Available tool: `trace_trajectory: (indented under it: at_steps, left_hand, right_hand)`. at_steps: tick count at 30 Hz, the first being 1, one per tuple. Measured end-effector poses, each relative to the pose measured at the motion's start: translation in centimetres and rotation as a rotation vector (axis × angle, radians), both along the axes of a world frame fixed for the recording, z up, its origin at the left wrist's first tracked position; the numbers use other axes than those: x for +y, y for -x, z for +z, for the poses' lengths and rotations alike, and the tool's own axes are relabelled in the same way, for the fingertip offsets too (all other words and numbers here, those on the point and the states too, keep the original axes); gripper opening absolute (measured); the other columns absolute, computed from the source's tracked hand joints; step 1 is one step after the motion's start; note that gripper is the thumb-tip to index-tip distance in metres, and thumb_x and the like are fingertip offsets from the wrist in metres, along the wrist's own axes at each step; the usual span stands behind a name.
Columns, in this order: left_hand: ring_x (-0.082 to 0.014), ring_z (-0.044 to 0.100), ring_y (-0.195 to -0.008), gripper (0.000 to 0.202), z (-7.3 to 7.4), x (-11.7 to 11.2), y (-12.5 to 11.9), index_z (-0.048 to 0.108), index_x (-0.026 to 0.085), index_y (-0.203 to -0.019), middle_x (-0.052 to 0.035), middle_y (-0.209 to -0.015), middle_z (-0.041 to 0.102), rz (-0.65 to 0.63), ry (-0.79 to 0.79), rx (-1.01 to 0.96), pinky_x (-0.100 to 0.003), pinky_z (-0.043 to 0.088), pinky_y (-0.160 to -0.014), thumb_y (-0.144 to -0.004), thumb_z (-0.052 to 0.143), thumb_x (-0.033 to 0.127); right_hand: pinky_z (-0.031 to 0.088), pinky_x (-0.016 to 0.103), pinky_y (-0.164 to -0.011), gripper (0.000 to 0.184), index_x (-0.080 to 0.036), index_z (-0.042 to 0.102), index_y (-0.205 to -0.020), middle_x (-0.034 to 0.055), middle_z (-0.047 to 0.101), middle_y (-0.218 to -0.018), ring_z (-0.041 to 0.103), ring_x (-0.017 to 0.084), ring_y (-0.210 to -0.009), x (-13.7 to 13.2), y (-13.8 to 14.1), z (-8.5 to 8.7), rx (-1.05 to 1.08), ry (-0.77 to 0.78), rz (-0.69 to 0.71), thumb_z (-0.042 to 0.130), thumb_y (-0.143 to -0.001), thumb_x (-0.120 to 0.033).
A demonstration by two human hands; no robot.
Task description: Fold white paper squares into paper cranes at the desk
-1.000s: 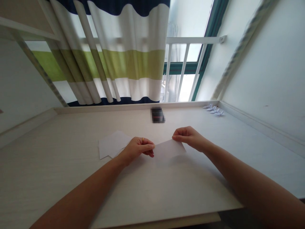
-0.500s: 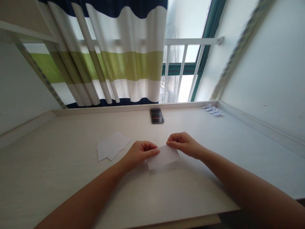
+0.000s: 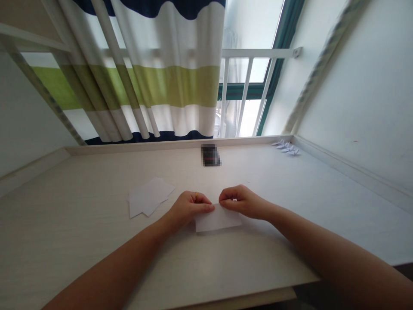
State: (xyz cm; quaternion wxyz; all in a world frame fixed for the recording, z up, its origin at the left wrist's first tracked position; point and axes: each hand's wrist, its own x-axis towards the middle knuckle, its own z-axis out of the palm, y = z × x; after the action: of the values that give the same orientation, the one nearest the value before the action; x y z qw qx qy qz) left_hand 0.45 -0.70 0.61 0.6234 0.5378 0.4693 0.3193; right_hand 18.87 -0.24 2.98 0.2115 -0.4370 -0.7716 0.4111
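Currently, both hands grip a single white sheet of paper [image 3: 218,220] above the near-middle part of the worktop [image 3: 97,249]. The left hand [image 3: 191,206] pinches the far edge of the sheet, thumb on top and fingers curled behind; a gold ring [image 3: 196,195] is on one finger. The right hand [image 3: 241,201] pinches the same far edge just to the right, with thumb and forefinger closed together and the remaining fingers curled in. The two sets of fingertips are near each other, with a narrow gap between them. The near edge of the sheet points toward the near side of the worktop; whether it touches the surface cannot be told. To the left of the left hand, loose white papers [image 3: 148,199] lie flat and overlap at differing angles. Beyond the hands, near the far rim [image 3: 138,147], stands a dark object [image 3: 210,155], blurred by pixelation and not identifiable. At the far right corner, several small folded paper pieces [image 3: 286,147] are grouped close together. Behind the worktop, a curtain [image 3: 180,86] with white, green and navy bands hangs at left and centre; to its right, a white railing [image 3: 258,53] crosses a window with a teal frame [image 3: 240,91].
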Motion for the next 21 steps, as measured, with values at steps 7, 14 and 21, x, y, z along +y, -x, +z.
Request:
trace_trajectory:
  at_steps: [7,14,21]
  left_hand:
    - [-0.0077,0.047,-0.047,0.015,0.6,0.9,1.0,0.062,0.013,-0.056,0.002,-0.049,0.057,0.056,-0.006,-0.026,-0.021,0.032,-0.049,-0.051,0.07,0.024]
    - [-0.0068,0.044,-0.048,0.021,0.3,1.4,1.6,0.061,0.012,-0.062,0.0016,-0.054,0.057,0.173,-0.039,-0.049,-0.021,0.03,-0.049,-0.053,0.07,0.029]
    - [-0.01,0.051,-0.056,0.03,-0.5,0.7,0.0,0.062,0.011,-0.075,-0.0022,-0.065,0.061,0.258,-0.026,-0.202,-0.023,0.037,-0.055,-0.058,0.067,0.035]
  right_hand:
    - [0.038,0.023,-0.054,0.01,-0.013,0.056,-0.063,-0.001,0.053,-0.054,0.048,0.009,-0.053,1.5,-1.4,-0.1,0.217,0.136,-0.058,0.051,-0.069,-0.02]
    - [0.04,0.024,-0.056,0.015,-0.012,0.057,-0.065,0.0002,0.056,-0.058,0.049,0.009,-0.052,2.6,-2.1,-0.2,0.371,0.139,-0.213,0.054,-0.071,-0.025]
    - [0.044,0.027,-0.067,0.029,-0.011,0.06,-0.08,0.0034,0.061,-0.072,0.056,0.012,-0.066,0.6,0.6,-1.4,0.472,0.289,-0.064,0.063,-0.066,-0.036]
